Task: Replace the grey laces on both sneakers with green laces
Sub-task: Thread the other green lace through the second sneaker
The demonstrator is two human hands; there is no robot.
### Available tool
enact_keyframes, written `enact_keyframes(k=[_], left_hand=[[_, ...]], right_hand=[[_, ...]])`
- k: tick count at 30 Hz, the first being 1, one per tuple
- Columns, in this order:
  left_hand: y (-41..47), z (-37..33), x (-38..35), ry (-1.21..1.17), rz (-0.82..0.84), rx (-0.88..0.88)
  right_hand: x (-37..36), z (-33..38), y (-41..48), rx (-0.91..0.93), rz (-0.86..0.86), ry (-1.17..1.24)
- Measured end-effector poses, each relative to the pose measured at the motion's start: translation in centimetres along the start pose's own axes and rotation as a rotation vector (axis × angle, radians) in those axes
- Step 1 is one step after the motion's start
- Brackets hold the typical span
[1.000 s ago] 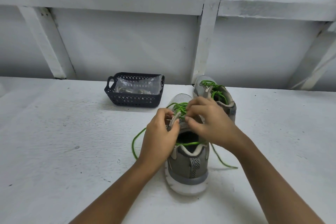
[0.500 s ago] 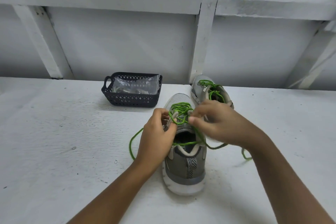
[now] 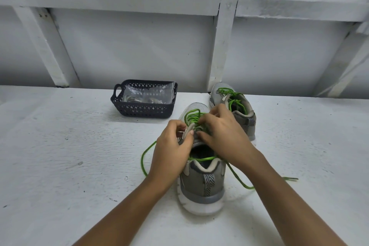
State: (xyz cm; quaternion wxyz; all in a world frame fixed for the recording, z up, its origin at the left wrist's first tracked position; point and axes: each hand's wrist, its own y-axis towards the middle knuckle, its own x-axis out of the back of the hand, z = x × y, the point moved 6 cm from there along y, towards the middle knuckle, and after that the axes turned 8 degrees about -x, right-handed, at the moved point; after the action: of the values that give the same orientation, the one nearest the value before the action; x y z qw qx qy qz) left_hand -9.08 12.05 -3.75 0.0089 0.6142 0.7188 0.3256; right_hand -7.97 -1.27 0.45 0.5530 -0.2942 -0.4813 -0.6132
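Pinching the tongue (image 3: 187, 132) of the near sneaker (image 3: 201, 185) with my left hand (image 3: 171, 150) and its green lace (image 3: 191, 115) with my right hand (image 3: 223, 136), I judge the top eyelets and tying remain. The far sneaker (image 3: 242, 115), at 1 o'clock, is laced green. The basket (image 3: 143, 111) sits at 11 o'clock.

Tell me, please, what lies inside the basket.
The basket holds a crumpled clear bag with pale coils showing through it, perhaps laces, though that cannot be told. The near wall hides the basket's floor and anything lying lower.
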Motion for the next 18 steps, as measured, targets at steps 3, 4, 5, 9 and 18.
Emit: enact_keyframes(k=[3, 4, 5, 9, 18], left_hand=[[0.0, -0.1, 0.0, -0.004, -0.005, -0.004], [0.0, -0.1, 0.0, -0.007, -0.005, -0.003], [0.0, 0.0, 0.0, -0.012, -0.004, 0.001], [0.0, 0.0, 0.0, -0.026, -0.003, 0.011], [-0.1, -0.1, 0.0, -0.029, 0.004, 0.009]], right_hand=[[-0.3, 0.2, 0.0, 0.023, 0.032, -0.022], [-0.4, 0.3, 0.0, 0.034, 0.048, -0.02], [-0.3, 0.4, -0.2, 0.042, 0.064, 0.011], [1.4, 0.5, -1.4, 0.082, 0.125, 0.264], [4.0, -0.7, -3.4, 0.124, 0.287, 0.542]])
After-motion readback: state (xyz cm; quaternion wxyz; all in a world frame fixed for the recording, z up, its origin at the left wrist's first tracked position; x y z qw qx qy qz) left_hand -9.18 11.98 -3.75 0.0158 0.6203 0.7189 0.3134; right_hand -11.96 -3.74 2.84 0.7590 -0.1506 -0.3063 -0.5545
